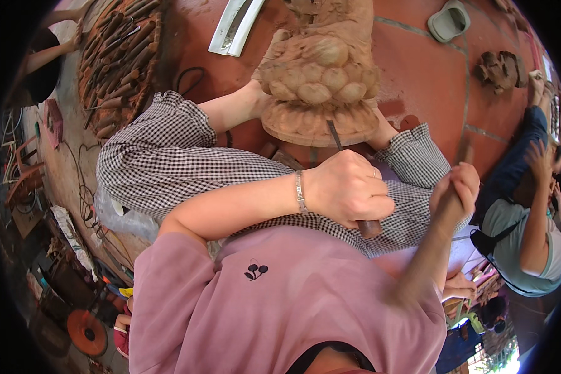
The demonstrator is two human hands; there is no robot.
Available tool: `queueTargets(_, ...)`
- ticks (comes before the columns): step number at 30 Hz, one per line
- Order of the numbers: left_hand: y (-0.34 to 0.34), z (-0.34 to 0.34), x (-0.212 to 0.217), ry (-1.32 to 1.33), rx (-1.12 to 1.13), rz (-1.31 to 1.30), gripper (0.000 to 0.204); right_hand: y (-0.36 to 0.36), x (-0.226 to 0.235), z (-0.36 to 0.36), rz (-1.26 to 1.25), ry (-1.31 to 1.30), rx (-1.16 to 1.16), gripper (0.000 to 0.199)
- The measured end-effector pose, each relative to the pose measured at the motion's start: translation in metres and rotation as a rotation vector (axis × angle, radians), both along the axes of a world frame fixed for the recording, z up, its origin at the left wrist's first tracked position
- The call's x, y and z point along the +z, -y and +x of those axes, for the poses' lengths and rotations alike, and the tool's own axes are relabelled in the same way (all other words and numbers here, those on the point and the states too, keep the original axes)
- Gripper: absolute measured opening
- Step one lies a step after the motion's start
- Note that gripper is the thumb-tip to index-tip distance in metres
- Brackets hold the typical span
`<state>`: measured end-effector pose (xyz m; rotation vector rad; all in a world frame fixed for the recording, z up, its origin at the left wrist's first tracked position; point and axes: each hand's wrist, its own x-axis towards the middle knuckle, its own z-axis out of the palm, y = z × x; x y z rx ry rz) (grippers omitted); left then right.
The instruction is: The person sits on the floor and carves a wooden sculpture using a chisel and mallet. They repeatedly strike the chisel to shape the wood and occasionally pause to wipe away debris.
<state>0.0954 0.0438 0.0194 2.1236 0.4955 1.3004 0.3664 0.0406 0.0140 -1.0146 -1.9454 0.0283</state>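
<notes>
Chisel grip: the left hand [349, 187] wraps tightly round the chisel [335, 136], its butt free below the fist.
Mallet grip: the right hand [462, 187], right of that fist, clasps a motion-blurred mallet [435, 240].
Carving: the carving [321, 81] stands just beyond the left fist, the blade tip seemingly meeting its lower rim.
Good blows: probably best short and square on the butt, blade angle steady, knuckles clear.
Floor: red tiles [411, 68] beyond both fists.
Room: heaped chisels [121, 62] beyond-left; a co-worker [523, 230] rightward.
</notes>
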Motion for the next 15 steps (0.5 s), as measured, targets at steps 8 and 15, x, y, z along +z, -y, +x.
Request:
queueTargets(8,-0.001,-0.007,0.000,-0.022,-0.031,0.023,0.038,-0.003,-0.006,-0.002,0.058,-0.011,0.040,0.046)
queueTargets(15,0.003,-0.005,-0.009,-0.026,-0.029,0.058,0.021,-0.001,-0.010,-0.008,0.055,-0.197,0.137,0.054)
